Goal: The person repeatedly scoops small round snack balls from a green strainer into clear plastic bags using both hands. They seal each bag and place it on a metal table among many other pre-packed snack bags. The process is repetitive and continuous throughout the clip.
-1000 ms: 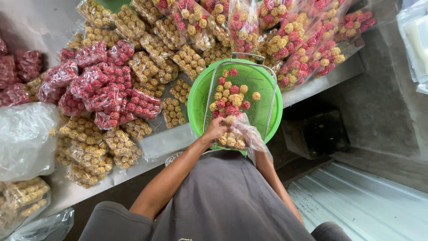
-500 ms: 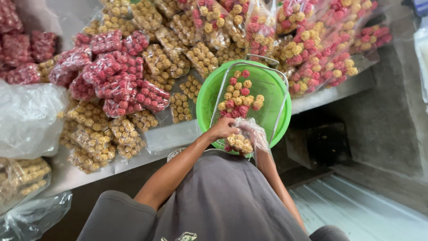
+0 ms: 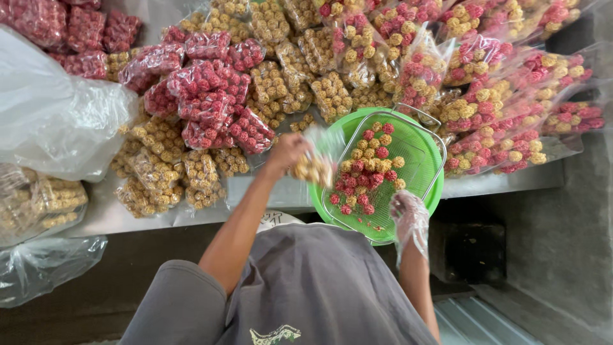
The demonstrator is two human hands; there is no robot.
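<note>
My left hand [image 3: 287,153] grips a small clear bag of yellow puffed balls [image 3: 314,167] and holds it over the table edge, left of the green basket [image 3: 418,167]. Inside the basket lie loose red and yellow balls [image 3: 367,169]. My right hand [image 3: 408,214], covered by a thin clear plastic glove, hovers at the basket's near rim with its fingers apart and nothing in it.
Many filled bags cover the steel table: yellow ones [image 3: 166,172] at left, red ones [image 3: 204,96] behind them, mixed red-and-yellow ones [image 3: 511,108] at right. Large clear plastic sacks [image 3: 51,121] sit at far left. A dark gap [image 3: 472,249] lies below the basket.
My left hand has lifted the filled bag out of the basket and moved it left. My right hand has let go of the bag and dropped to the basket's near rim.
</note>
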